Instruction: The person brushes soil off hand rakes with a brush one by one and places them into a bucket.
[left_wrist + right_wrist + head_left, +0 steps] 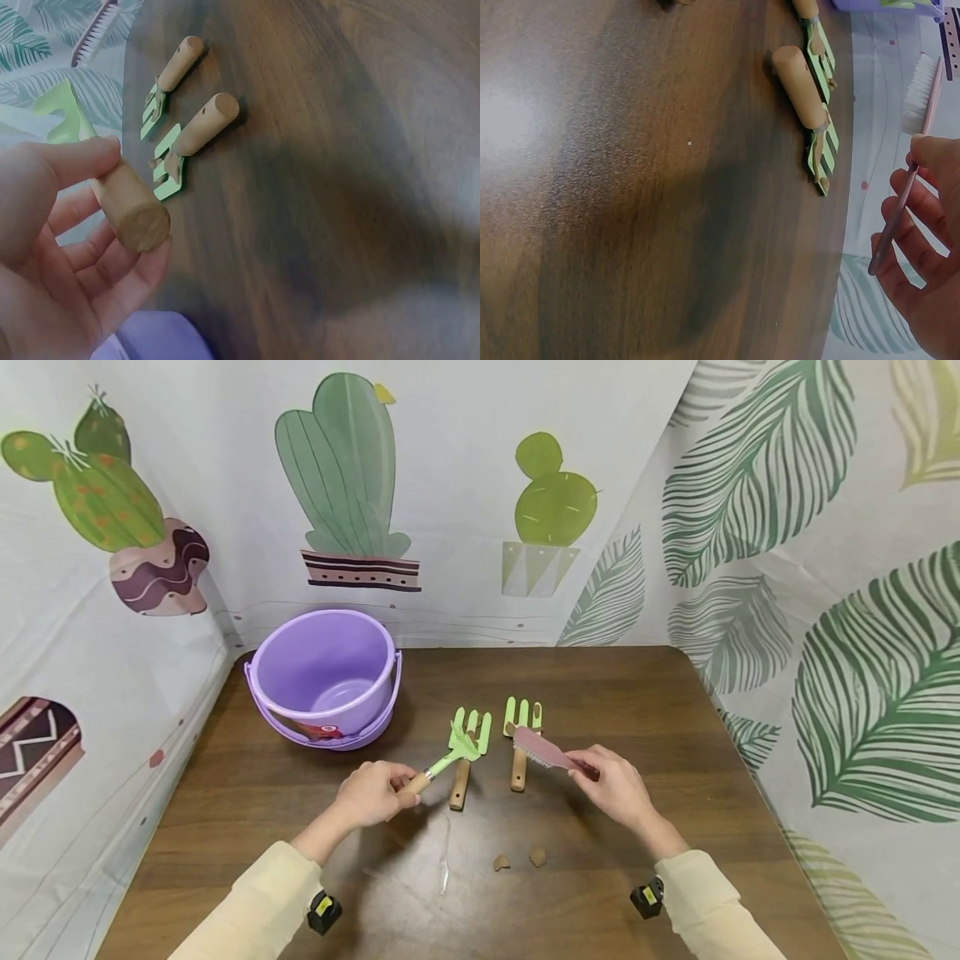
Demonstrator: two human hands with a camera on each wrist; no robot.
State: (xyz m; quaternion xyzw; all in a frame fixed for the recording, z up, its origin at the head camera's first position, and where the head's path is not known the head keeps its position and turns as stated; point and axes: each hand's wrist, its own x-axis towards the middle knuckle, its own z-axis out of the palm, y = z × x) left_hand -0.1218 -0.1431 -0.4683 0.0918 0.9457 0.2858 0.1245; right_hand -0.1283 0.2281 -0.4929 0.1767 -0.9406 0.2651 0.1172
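Raised over the table, my left hand grips the wooden handle of a small garden tool with a green pronged head. Its thumb lies along the top of the handle. A pink brush with white bristles is held by its thin handle in my right hand. Under the two held things, two green garden forks lie on the table with wooden handles toward me. Brown scraps cling to their prongs. The brush overlaps the right fork in the head view.
A purple bucket with its handle down stands at the back left of the brown table. Two small brown pieces lie near the front middle. A curtain printed with cacti and leaves hangs behind.
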